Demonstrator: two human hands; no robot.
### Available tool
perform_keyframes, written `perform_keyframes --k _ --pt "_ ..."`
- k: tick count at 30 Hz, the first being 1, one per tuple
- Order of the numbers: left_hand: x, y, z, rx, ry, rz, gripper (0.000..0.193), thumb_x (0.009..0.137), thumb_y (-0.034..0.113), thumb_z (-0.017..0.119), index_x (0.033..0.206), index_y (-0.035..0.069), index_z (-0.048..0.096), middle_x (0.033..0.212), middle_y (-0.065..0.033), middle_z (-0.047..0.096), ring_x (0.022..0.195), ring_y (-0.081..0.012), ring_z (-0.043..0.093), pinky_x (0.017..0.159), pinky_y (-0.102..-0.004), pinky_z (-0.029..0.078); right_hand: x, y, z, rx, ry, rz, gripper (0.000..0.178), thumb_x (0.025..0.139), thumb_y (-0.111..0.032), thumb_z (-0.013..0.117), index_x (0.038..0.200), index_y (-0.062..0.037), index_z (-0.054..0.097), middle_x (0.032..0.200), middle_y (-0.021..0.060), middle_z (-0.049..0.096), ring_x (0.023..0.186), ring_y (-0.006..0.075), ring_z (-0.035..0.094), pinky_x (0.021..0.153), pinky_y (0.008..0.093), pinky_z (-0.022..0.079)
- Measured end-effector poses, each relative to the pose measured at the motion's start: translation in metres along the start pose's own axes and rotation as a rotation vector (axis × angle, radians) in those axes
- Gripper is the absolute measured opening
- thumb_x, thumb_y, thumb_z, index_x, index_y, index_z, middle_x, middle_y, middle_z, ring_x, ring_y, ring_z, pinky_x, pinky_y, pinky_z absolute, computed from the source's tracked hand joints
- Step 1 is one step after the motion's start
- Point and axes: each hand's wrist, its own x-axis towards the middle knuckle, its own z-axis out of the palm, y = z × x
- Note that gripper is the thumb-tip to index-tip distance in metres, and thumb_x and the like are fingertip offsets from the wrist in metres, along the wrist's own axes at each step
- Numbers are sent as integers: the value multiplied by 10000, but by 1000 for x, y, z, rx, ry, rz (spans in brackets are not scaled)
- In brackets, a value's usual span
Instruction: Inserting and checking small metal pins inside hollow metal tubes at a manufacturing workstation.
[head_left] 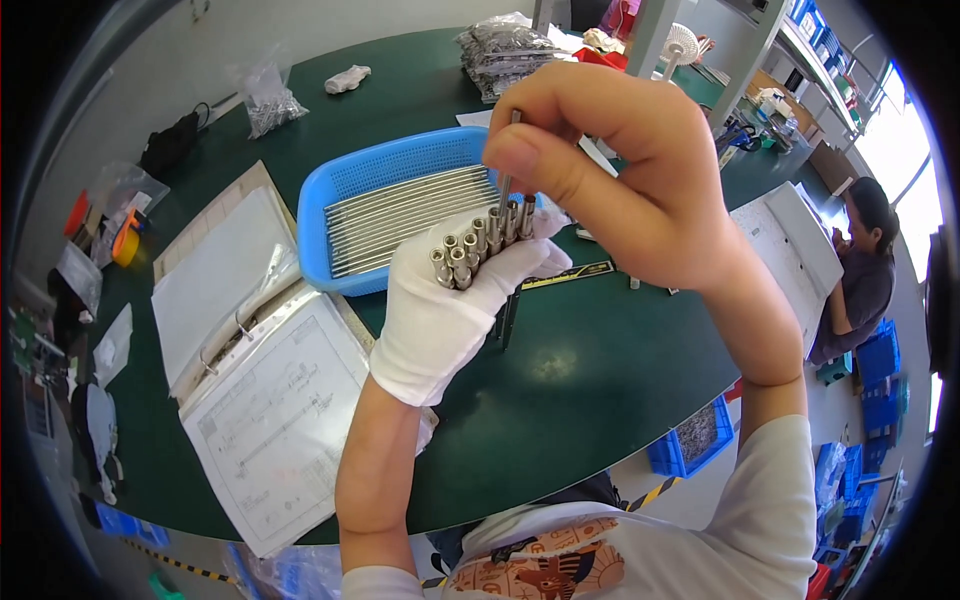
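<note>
Right now your left hand, in a white glove, is raised above the worktop with the palm turned up toward you and the forearm rising from the lower edge. Its grip is clamped around a bundle of metal rods, their hollow ends fanned out in a row above the glove and their lower ends poking out below the palm. Your right hand is bare and comes in from the right with the wrist bent, arching over the bundle. Thumb and forefinger are pinched together on one thin pin, held upright with its lower end at the top of one rod near the right end of the row.

Just behind the hands sits a blue tray with more long rods lying side by side; its near rim is just beyond your gloved fingers. An open binder with drawings lies to the left, reaching the near edge of the worktop. A black ruler lies flat beneath the right hand. Bare green surface is open below and to the right of the hands, up to the curved near edge. Another person sits at the far right, well apart.
</note>
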Motion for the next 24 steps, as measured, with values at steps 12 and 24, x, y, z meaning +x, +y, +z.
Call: perform_keyframes --k 12,24 --pt "3 2 3 34 -5 -45 235 859 48 628 1074 -47 621 913 -86 688 827 -139 656 762 -248 513 2 -1 -3 -40 32 -43 99 878 -40 570 860 55 591 745 79 600 648 114 560 594 236 441" --pt "5 -1 3 101 6 -27 180 860 38 620 1021 -43 628 897 -86 684 821 -139 653 762 -261 516 -1 2 1 -161 -36 -71 67 839 -21 592 856 43 593 728 89 588 614 155 539 576 256 431"
